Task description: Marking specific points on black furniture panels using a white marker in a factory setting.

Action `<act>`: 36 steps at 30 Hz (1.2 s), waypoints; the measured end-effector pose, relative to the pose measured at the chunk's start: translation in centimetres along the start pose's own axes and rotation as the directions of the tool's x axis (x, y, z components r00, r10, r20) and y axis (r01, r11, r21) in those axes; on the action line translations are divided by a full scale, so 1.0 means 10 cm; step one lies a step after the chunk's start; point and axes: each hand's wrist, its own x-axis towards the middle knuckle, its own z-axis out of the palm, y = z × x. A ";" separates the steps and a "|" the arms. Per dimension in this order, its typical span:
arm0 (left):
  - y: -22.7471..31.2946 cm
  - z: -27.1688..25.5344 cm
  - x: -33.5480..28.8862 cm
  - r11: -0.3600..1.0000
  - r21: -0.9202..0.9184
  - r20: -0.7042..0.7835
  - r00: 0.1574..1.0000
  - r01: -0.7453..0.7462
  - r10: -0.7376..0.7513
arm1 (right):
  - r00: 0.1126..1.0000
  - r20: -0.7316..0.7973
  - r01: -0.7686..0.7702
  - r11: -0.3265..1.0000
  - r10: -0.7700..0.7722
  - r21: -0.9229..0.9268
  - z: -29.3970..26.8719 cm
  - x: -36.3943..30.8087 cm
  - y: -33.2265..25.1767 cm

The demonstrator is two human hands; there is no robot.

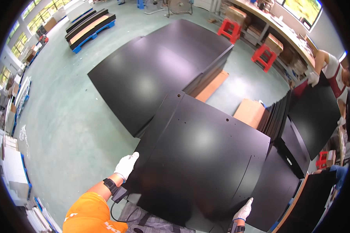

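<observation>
A large black panel (202,147) lies tilted before me, with small holes along its far side and a thin slot at its right. My left hand (126,166), in a white glove, grips the panel's left edge. At its near right edge, my right hand (243,211), also gloved in white, holds it with the thumb showing and the other fingers mostly hidden. Beyond the panel rises a stack of black panels (155,66), partly covered by the one I hold. Just right of my right hand are more black panels (276,190).
At the right, another person (334,73) in white gloves handles a black panel (315,112) beside a row of upright panels (278,112). Red stools (229,30) stand by a long workbench (276,23). A blue pallet (93,37) bears long boards at the far left.
</observation>
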 end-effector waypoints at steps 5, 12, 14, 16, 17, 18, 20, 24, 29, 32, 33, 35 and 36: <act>-0.56 -1.07 0.26 0.996 -0.082 -0.031 0.999 0.032 -0.035 | 0.996 0.088 -0.004 0.999 0.000 0.051 0.61 -1.04 -0.07; -1.28 -2.61 0.39 0.922 -0.386 -0.116 0.993 -0.033 -0.013 | 0.987 0.164 0.060 0.917 0.006 -0.395 1.53 -2.55 -0.44; -1.39 -3.02 0.51 0.911 -0.410 -0.128 0.987 0.033 -0.094 | 0.984 0.168 -0.003 0.945 0.062 -0.328 1.78 -2.76 -0.46; -1.67 -3.22 0.90 0.919 -0.384 -0.094 0.986 0.090 -0.136 | 0.967 0.223 -0.051 0.946 0.127 -0.319 1.86 -2.88 -0.56; -1.53 -3.20 0.89 0.924 -0.380 -0.141 0.990 -0.031 -0.025 | 0.973 0.206 -0.050 0.962 0.108 -0.268 1.90 -2.79 -0.45; -1.36 -3.23 0.92 0.926 -0.376 -0.131 0.991 -0.045 -0.005 | 0.975 0.200 -0.046 0.974 0.091 -0.220 1.98 -2.78 -0.42; -1.06 -3.38 1.01 0.925 -0.378 -0.074 0.997 -0.029 0.001 | 0.981 0.180 -0.027 0.967 0.075 -0.255 2.11 -2.80 -0.48; -0.73 -3.45 1.41 0.929 -0.351 -0.088 0.992 -0.119 0.094 | 0.995 0.080 -0.041 0.978 0.059 -0.206 2.45 -2.82 -0.54; -0.39 -3.44 2.15 0.970 -0.235 -0.094 0.995 -0.067 0.046 | 0.971 0.159 -0.193 0.977 0.177 0.087 2.82 -2.89 -0.73; -0.11 -3.57 2.45 0.997 -0.072 -0.046 0.999 0.015 -0.018 | 0.978 0.112 -0.187 0.977 0.175 0.101 3.08 -2.81 -0.65; 0.01 -3.61 2.49 0.996 -0.077 -0.064 0.997 0.040 -0.045 | 0.983 0.087 -0.169 0.982 0.161 0.088 3.17 -2.74 -0.56; 0.27 -3.64 2.60 0.999 -0.047 -0.066 0.998 -0.023 0.020 | 0.986 0.058 -0.159 0.984 0.155 0.086 3.31 -2.61 -0.46; 0.31 -3.69 2.69 0.999 -0.045 -0.080 0.997 -0.007 0.003 | 0.985 0.061 -0.169 0.981 0.164 0.097 3.43 -2.61 -0.49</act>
